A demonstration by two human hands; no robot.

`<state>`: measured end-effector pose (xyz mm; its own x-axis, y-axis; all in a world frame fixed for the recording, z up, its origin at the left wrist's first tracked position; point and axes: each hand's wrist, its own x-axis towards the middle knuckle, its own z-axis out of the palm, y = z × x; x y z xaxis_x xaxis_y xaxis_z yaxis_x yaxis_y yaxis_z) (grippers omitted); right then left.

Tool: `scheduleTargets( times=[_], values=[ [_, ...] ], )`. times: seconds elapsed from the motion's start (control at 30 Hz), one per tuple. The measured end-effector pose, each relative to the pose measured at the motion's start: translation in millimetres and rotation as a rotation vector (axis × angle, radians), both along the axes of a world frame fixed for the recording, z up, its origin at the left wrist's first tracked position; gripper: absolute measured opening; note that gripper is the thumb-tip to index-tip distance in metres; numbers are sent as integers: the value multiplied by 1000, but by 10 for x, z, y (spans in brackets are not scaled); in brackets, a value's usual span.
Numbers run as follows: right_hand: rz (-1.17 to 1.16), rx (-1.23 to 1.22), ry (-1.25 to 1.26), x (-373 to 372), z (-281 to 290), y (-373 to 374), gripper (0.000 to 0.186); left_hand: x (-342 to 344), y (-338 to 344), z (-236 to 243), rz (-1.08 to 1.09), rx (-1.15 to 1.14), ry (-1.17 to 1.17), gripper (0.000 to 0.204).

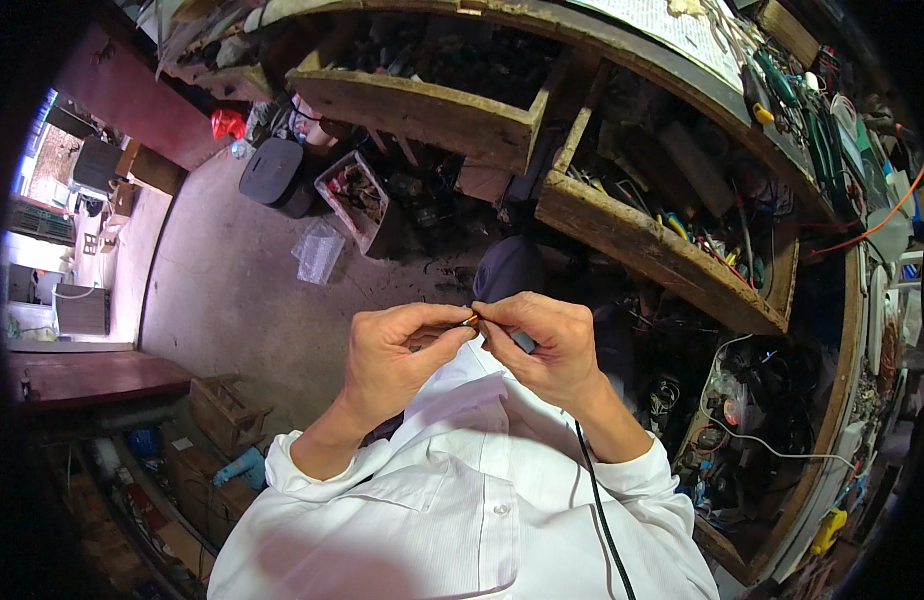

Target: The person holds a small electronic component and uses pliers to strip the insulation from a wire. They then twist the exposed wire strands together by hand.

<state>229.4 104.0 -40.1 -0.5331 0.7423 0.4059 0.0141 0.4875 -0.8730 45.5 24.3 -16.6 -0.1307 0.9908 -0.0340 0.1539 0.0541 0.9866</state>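
Observation:
Both hands meet in front of my chest, thumbs and forefingers pinched close together. Between the fingertips is a small part (471,321) with a shiny metallic side and an orange-brown side; its kind is too small to make out. My left hand (390,352) grips it from the left, fingers closed. From the right, my right hand (548,345) pinches at the same part, its other fingers curled in. Below them are my white shirt and a dark cord (593,478) running down it.
Two wooden drawers stand pulled out ahead, a left drawer (412,108) and a right drawer (654,246) holding tools. Pliers and screwdrivers (772,85) crowd the bench at the right. On the floor are a grey bin (272,172), a scrap box (354,200) and a clear plastic bag (320,250).

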Motion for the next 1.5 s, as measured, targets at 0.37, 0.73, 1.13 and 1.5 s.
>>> scheduleTargets(
  times=[0.37, 0.73, 1.13, 1.5],
  values=[
    [-120, 178, 4, -28, 5, -49, 21, 135, -43, -48, 90, -41, -30, 23],
    [-167, 475, -84, -2, -10, 53, 27, 213, 55, -264, 165, -140, -665, 22],
    [-191, -10, -25, 35, -37, 40, 13, 216, 133, -324, 130, -217, -884, 18],
    [-102, -361, 117, 43, -147, 40, 12, 176, 147, -346, 115, -185, -898, 16]
  ],
)
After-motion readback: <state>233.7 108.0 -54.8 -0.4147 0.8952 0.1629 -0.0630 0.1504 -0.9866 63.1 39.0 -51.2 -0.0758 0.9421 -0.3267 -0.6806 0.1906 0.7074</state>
